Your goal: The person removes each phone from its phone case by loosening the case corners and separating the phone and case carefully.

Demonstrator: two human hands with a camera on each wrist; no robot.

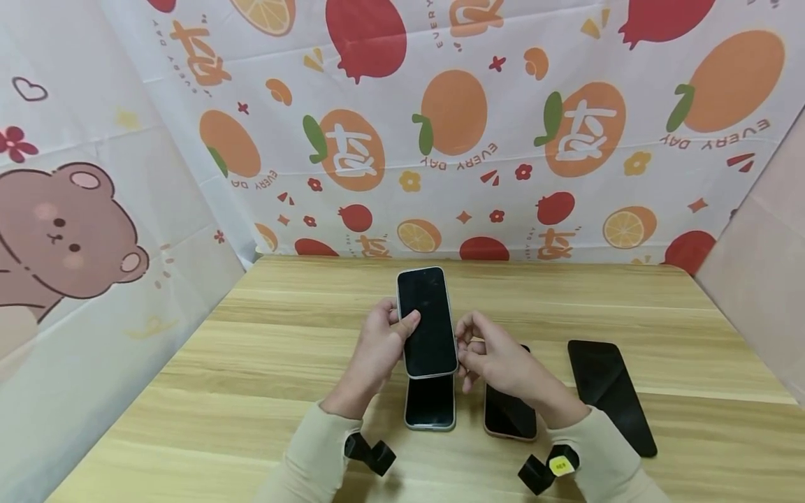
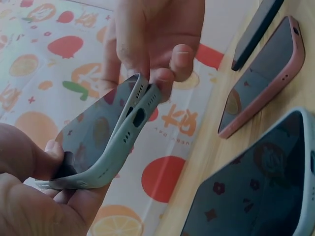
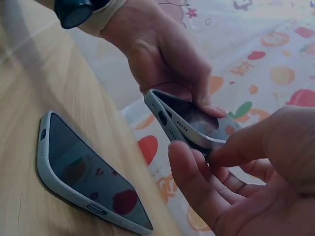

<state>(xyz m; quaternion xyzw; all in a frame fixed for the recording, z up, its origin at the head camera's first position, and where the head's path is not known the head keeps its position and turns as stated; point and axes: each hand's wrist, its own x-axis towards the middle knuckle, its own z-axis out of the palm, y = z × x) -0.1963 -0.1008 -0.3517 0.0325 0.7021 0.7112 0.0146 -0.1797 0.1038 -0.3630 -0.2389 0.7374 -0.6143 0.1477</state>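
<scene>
Above the table, my left hand (image 1: 374, 349) holds a dark-screened phone (image 1: 429, 328) with its thumb over the screen's side. A pale grey-green phone case (image 2: 110, 164) sits around the phone, but at the port end the phone's frame stands out of it, leaving a gap along one corner. My right hand (image 1: 503, 356) pinches that corner, thumb by the phone's edge and fingers against the case. Beneath, a second phone in a pale case (image 3: 88, 172) lies screen up on the table. The held phone's back is hidden.
Right of these on the wooden table (image 1: 251, 363) lie a phone in a pink case (image 1: 511, 413), partly under my right wrist, and a larger black phone (image 1: 611, 391). A fruit-printed cloth (image 1: 390, 209) hangs behind the table, with a bear-printed cloth (image 1: 69, 230) at the left.
</scene>
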